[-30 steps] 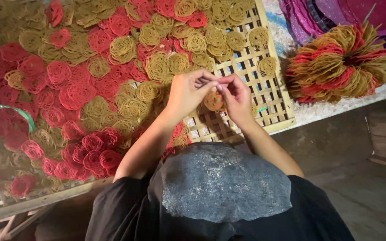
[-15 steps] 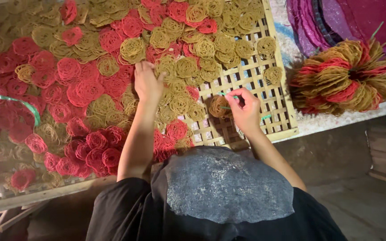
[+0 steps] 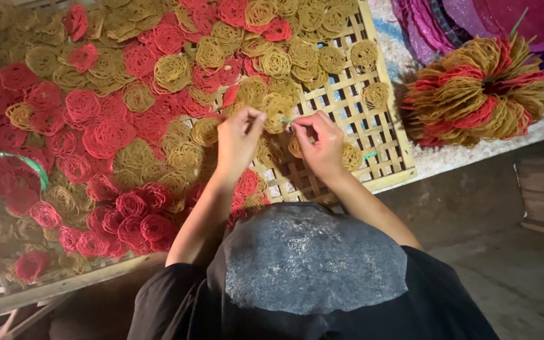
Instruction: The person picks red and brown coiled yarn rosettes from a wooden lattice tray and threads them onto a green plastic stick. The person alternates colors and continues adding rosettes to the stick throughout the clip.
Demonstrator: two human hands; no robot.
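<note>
My left hand point(image 3: 237, 141) and my right hand point(image 3: 322, 143) meet over a woven bamboo tray point(image 3: 382, 135). Between their fingertips they pinch a thin green strip point(image 3: 286, 119). A small yellow noodle coil point(image 3: 294, 148) sits against the palm of my right hand. The tray is covered with several round red coils point(image 3: 105, 135) and yellow coils point(image 3: 171, 68) laid side by side. Both hands hover just above the coils at the tray's right part, where bare lattice shows.
A tied bundle of yellow and red coils point(image 3: 476, 94) lies on the pale ledge to the right of the tray. Purple and pink sheets point(image 3: 473, 22) lie behind it. A green ribbon point(image 3: 23, 162) crosses the coils at left. Below the ledge is dark floor.
My left hand, which was stretched out over the coils to the left, has come back to my right hand. Both now pinch the green strip.
</note>
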